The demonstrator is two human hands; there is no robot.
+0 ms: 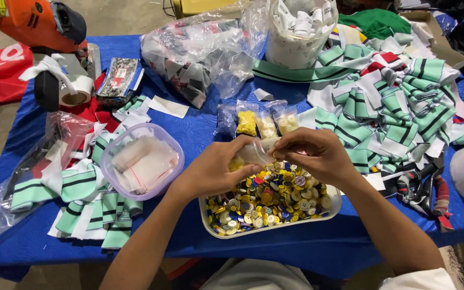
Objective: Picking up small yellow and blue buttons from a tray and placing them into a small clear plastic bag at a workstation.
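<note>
My left hand and my right hand meet above a white tray heaped with yellow, blue, red and white buttons. Between them they hold a small clear plastic bag with a few yellow buttons in it; the left hand pinches its lower edge and the right hand its top. Just behind the hands lie three small filled bags of yellow and pale buttons on the blue tablecloth.
A clear round container of small empty bags sits left of the tray. Green-and-white striped fabric pieces lie in piles at right and at left. A white bucket, plastic bags, tape roll and pliers surround them.
</note>
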